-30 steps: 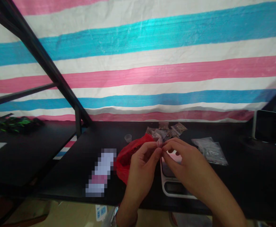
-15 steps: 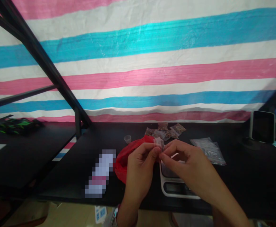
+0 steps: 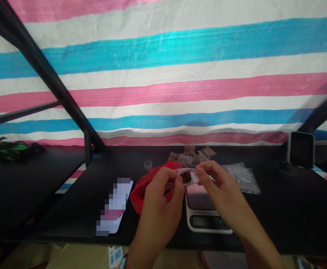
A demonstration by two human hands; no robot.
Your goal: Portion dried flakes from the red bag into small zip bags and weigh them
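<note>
Striped tarp (image 3: 163,86) fills the bkgd, hung as a backdrop behind a black worktop (image 3: 278,209).

Both hands are raised over the worktop's front-centre. Left hand (image 3: 159,205) and right hand (image 3: 222,194) each pinch one end of a small pouch (image 3: 188,176), thumb vs forefinger, other fingers curled loosely. Gripping both ends prob. keeps the thin plastic taut and level so the contents don't slide.

Red bag (image 3: 145,183) lies slumped just left of the hands, partly hidden by the left one, mouth w/in easy reach.

Scale (image 3: 205,220) sits right under the pouch, display toward the person, so readable from this seat.

Stack of empty clear bags (image 3: 243,177) lies flat to the right, near the right hand.

Filled packets (image 3: 193,156) are grouped at the back, out of the way.

The pouch is clear, w/ dark bits inside, held above the scale and not touching it.

Tiny cup (image 3: 148,165) stands upright behind the red bag.
</note>
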